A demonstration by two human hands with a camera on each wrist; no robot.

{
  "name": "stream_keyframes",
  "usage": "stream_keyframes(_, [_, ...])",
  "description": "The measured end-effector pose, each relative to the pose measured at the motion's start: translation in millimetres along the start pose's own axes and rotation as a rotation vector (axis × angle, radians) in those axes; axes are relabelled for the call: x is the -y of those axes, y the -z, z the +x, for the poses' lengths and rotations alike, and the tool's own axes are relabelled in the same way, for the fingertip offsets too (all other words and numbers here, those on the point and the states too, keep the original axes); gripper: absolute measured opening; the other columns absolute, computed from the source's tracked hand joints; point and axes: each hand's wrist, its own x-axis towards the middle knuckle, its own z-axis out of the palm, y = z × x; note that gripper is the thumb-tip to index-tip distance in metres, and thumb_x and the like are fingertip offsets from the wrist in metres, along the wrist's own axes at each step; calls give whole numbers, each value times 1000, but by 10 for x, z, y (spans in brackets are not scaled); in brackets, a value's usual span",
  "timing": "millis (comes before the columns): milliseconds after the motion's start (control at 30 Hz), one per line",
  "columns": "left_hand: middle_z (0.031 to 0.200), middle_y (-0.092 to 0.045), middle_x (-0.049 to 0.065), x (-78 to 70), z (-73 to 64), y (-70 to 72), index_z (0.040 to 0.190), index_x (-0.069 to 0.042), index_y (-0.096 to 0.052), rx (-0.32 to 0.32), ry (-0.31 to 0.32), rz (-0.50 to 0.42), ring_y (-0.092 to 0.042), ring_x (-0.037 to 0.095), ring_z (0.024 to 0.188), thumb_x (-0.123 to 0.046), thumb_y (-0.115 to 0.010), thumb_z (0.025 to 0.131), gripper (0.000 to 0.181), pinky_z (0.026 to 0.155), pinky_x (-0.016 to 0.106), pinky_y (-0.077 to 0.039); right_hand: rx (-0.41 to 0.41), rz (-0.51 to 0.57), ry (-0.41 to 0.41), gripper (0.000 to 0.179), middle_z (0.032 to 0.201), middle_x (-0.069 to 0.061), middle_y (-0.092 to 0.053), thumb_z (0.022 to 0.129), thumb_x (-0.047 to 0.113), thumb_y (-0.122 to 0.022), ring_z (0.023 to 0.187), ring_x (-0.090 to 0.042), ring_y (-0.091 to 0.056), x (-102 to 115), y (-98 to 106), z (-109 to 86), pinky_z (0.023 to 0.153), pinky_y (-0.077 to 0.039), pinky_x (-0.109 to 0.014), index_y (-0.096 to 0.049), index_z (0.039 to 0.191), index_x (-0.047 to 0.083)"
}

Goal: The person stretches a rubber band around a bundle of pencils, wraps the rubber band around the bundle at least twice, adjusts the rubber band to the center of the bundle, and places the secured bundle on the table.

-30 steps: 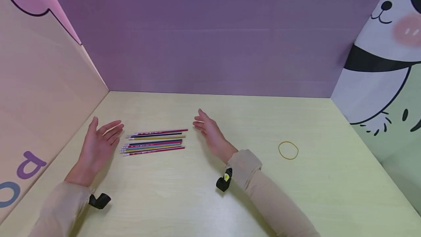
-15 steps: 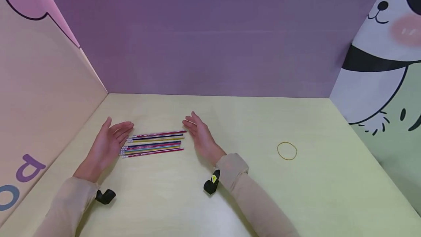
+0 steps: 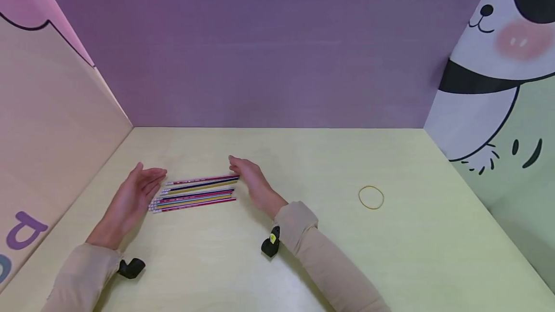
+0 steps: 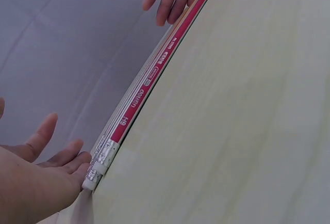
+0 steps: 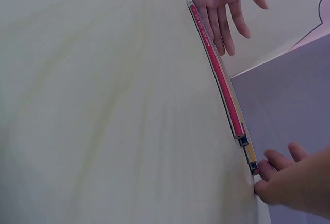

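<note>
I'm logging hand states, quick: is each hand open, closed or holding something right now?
Left hand: open, at one end of the pencils, gripping nothing.
Right hand: open, at their other end, gripping nothing.

Here on the table (image 3: 325, 254), pencils (image 3: 195, 198) are lying side by side, the left hand (image 3: 130, 201) standing at their left ends, the right hand (image 3: 256, 184) at their right; farther right, well apart, a rubber band (image 3: 359, 195) is lying, and behind everything the back wall (image 3: 277, 47) is rising.
</note>
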Motion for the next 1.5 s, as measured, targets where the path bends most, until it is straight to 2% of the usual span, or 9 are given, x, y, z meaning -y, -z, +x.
stream_keyframes(67, [124,-62,1,1,-1,3,123,-5,-60,7,6,29,-58,6,120,-35,-38,109,40,119,33,0,18,-30,-22,55,135,-6,-60,94,50,-61,133,-22,-47,-1,-12,-15,117,-11,-62,-59,134,12])
stream_keyframes(367, [128,-57,-5,-31,11,-26,129,-8,-53,-17,43,221,-52,2,125,-41,-36,108,43,120,27,-14,-2,-5,32,41,127,-13,-65,95,38,-64,123,-25,-58,40,13,-25,110,-39,-40,-62,120,5])
stream_keyframes(500, [129,-52,-7,-56,41,-63,128,-12,-54,-85,48,339,-51,-1,122,-47,-38,106,44,121,27,-14,-48,1,46,39,127,-14,-64,94,35,-64,124,-27,-56,58,52,-28,111,-35,-44,-63,116,3])
stream_keyframes(700, [122,-54,-5,-70,51,-74,125,-9,-56,-105,53,418,-63,2,112,-46,-40,106,45,115,21,-29,-41,-93,-7,36,122,-9,-66,93,36,-66,114,-21,-59,52,60,-61,112,-29,-49,-65,113,7])
stream_keyframes(900, [118,-56,-6,-107,-14,-84,125,-8,-52,-214,68,780,-66,-4,102,-55,-40,103,53,101,13,-37,-59,-144,0,26,110,-8,-71,93,31,-67,105,-20,-66,61,20,-96,106,-41,-42,-65,107,8])
stream_keyframes(1000, [120,-59,-3,-111,-30,-90,134,-1,-46,-238,74,904,-63,-4,104,-57,-37,103,64,102,20,-41,-59,-145,9,27,114,-11,-71,94,30,-66,108,-22,-67,58,6,-100,104,-43,-39,-65,109,8])
stream_keyframes(1200, [147,-41,24,-78,-28,-99,148,7,-27,-182,112,862,-49,20,131,-60,-31,103,81,118,57,-17,-6,81,21,39,130,-17,-64,97,21,-60,124,-26,-60,-8,-20,-64,110,-41,-36,-57,129,-1])
stream_keyframes(1333, [143,-50,12,-37,-44,-82,148,5,-31,-147,121,829,-50,9,129,-58,-34,103,77,118,36,-26,15,122,19,42,132,-17,-63,98,22,-56,126,-25,-58,-39,-40,-80,112,-39,-36,-53,133,-2])
stream_keyframes(1500, [124,-58,-8,22,-80,-78,138,2,-42,-171,46,711,-56,-6,114,-48,-44,104,61,99,10,-39,19,134,26,47,134,-16,-61,99,28,-56,129,-25,-55,-60,-74,-113,114,-35,-37,-51,137,1])
